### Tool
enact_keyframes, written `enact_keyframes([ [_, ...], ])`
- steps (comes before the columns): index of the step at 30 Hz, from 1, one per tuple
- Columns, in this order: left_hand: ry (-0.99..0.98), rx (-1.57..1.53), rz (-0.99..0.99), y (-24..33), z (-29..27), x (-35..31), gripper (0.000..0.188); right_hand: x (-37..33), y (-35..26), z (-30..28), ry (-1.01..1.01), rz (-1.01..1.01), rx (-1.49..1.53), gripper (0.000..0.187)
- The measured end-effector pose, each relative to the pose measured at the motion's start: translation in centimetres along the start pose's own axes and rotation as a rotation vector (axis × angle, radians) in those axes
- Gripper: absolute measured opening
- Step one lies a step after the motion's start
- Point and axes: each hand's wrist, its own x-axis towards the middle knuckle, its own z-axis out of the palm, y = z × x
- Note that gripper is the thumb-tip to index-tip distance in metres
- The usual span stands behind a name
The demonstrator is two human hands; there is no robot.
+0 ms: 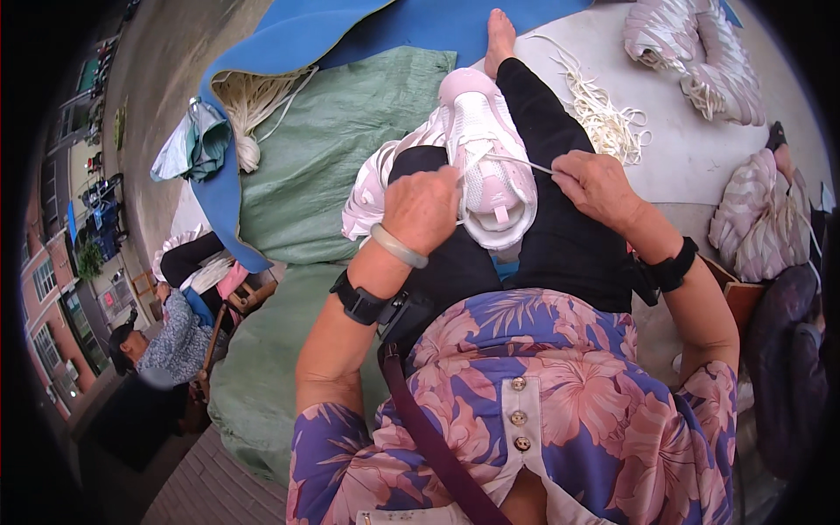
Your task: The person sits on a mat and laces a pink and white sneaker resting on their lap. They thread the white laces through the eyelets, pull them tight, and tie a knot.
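A pink and white sneaker [500, 188] rests between my thighs, its toe pointing away from me. White shoelace [523, 163] runs from its eyelets out to the right, pulled taut. My right hand [599, 188] pinches that strand right of the shoe. Closed beside the shoe's left edge is my left hand [423, 208], with a strand of the same lace at its fingertips. More pink and white shoes [372, 188] lie under and left of this one, partly hidden by my left hand and knee.
Loose white laces [612, 131] lie in a heap beyond my right leg; a lace bundle [248, 109] is at far left. Green woven sacking [332, 149] and a blue mat [229, 166] spread leftward. Shoe bundles [717, 70] sit at right. Another person [179, 341] sits at left.
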Motion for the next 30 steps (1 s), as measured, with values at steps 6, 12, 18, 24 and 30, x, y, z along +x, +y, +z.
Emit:
enact_keyframes([
  [6, -0.036, -0.246, 0.395, 4.9, -2.1, -1.9, 0.023, 4.8, -2.1, 1.2, 0.064, 0.053, 0.375, 0.017],
  [12, -0.096, -0.202, 0.682, 8.2, -1.4, -2.1, 0.016, 7.8, -6.7, 2.5, -0.053, -0.176, -0.413, 0.017],
  [18, -0.095, -0.249, 0.755, 8.6, -1.9, -2.1, 0.016, 8.8, -5.9, 4.9, 0.194, -0.160, -0.274, 0.010],
  [24, -0.098, -0.335, 0.663, 6.7, -2.8, -3.5, 0.018, 10.8, -5.6, 1.5, -0.071, 0.330, 0.480, 0.014],
  [30, -0.176, -0.277, 0.509, 4.4, -4.1, -5.5, 0.033, 8.1, -5.1, -10.7, -0.257, 0.293, 0.238, 0.022],
])
